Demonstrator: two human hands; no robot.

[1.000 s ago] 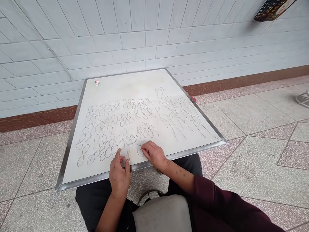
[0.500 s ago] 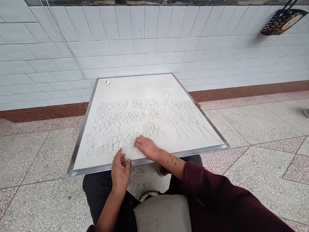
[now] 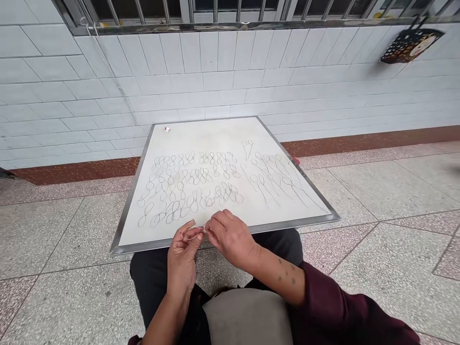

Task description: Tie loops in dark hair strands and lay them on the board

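A thin wire loop (image 3: 187, 234) is pinched between the thumb and fingers of my left hand (image 3: 182, 254), above the board's front edge. The fingertips of my right hand (image 3: 230, 237) close on the same wire where it meets the left fingertips. Under and beyond both hands lies a white board (image 3: 201, 134) with a metal rim. Rows of twisted figure-eight wire loops (image 3: 175, 211) cover its left and middle part. Longer wires with a single loop and straight tails (image 3: 264, 184) lie on the right part.
A small red and white object (image 3: 167, 130) sits at the board's far left corner. Behind the board stands a white tiled wall (image 3: 219, 81) with a barred window (image 3: 237, 9). A patterned bag (image 3: 411, 45) hangs at the upper right. My knees are under the front edge.
Both hands have come together and lifted off the board's surface, and a wire loop now shows between them. The right hand has closed in beside the left. The view has tilted up slightly.
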